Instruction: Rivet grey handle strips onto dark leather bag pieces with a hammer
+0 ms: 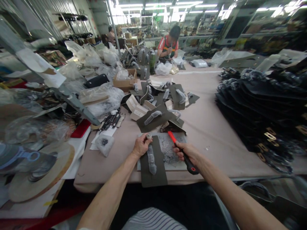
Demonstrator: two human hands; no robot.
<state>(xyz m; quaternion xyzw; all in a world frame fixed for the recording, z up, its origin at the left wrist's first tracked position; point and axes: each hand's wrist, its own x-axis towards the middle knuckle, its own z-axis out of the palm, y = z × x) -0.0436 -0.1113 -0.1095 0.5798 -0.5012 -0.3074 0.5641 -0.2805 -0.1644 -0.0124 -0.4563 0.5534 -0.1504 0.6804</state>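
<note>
One metal-capped tool (149, 136) is pinched in the left hand (141, 146), nearer the top-to-bottom grey panel (160, 159), lower centre; the right hand (187, 151) clenches a red-and-black tool (190, 164).

We note the left hand (141, 145) holding a round-topped piece (149, 136) by the wrapped handle (151, 161) on a dark panel (159, 163); the right hand (183, 151) grips a red-and-black tool (172, 136) over the marked board (168, 150).

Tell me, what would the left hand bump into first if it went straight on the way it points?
The left hand would probably meet the big grey flap just ahead of it first. This picture doesn't show heights well, so it might pass over instead.
</note>
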